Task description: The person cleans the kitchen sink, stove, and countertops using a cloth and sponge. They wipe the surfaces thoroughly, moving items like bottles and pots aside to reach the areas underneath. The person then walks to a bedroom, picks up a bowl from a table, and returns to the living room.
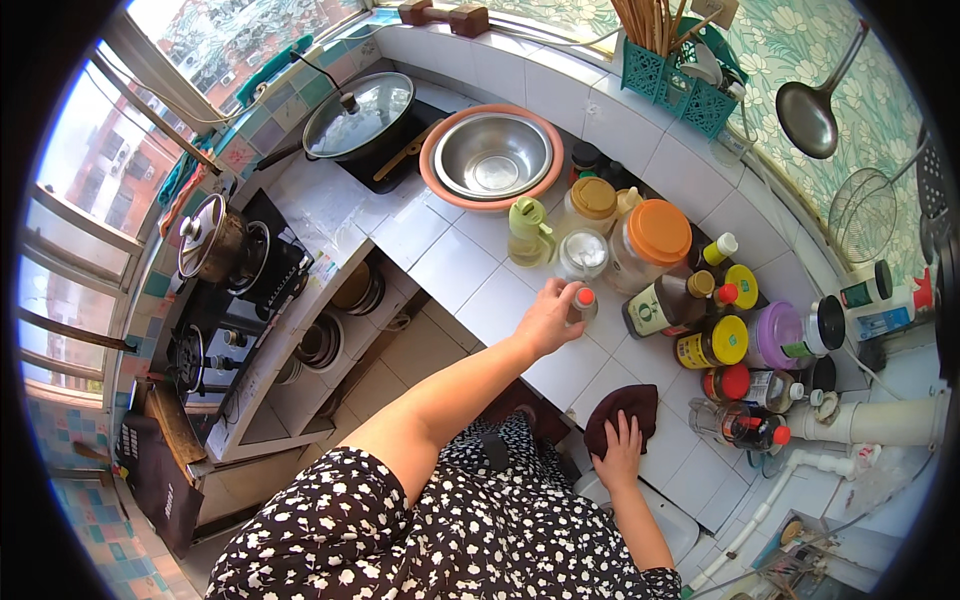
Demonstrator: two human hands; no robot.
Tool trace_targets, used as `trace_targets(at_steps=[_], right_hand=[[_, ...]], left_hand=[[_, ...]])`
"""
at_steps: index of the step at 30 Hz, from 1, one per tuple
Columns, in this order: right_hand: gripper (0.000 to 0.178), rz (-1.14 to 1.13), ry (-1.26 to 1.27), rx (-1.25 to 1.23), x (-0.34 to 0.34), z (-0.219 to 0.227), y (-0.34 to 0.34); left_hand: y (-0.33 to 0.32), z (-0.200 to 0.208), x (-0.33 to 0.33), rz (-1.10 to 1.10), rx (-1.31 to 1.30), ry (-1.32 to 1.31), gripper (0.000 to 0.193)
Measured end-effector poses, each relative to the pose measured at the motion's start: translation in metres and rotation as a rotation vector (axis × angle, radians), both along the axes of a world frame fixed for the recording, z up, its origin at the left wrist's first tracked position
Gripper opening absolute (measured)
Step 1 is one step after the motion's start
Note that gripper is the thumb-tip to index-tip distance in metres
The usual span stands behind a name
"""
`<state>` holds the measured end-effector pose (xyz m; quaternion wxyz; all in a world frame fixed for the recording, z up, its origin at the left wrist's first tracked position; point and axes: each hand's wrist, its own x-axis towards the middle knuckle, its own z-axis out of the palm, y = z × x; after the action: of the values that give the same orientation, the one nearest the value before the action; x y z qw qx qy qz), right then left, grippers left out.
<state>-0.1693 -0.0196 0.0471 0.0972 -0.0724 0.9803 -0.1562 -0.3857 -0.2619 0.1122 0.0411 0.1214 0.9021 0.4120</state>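
Note:
My left hand (552, 318) is closed around a small clear bottle with a red cap (585, 298), over the white tiled counter (462, 256). Just beyond it stand a glass jar of white contents (583, 254) and a green-topped oil pourer (530, 232). Flat on a dark maroon cloth (606, 408) rests my right hand (620, 448), fingers spread, near the counter's front edge. To the right of the small bottle is a larger bottle with a pale label (655, 308).
Jars and bottles crowd the counter's back right, among them an orange-lidded jar (657, 238). A steel bowl (494, 152) sits in an orange basin (432, 160). A lidded pan (358, 118) and a pot (210, 240) stand farther left. A ladle (808, 118) hangs at right.

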Motion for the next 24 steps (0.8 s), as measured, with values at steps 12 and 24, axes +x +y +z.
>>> trace_targets(at_steps=[12, 24], right_hand=[[0.074, 0.134, -0.010, 0.021, -0.003, -0.003, 0.000], [0.077, 0.500, 0.010, -0.101, -0.088, -0.012, -0.093]], left_hand=[[0.025, -0.022, -0.010, 0.016, -0.003, 0.051, 0.080], [-0.128, -0.020, 0.029, 0.372, -0.027, -0.232, 0.027]])
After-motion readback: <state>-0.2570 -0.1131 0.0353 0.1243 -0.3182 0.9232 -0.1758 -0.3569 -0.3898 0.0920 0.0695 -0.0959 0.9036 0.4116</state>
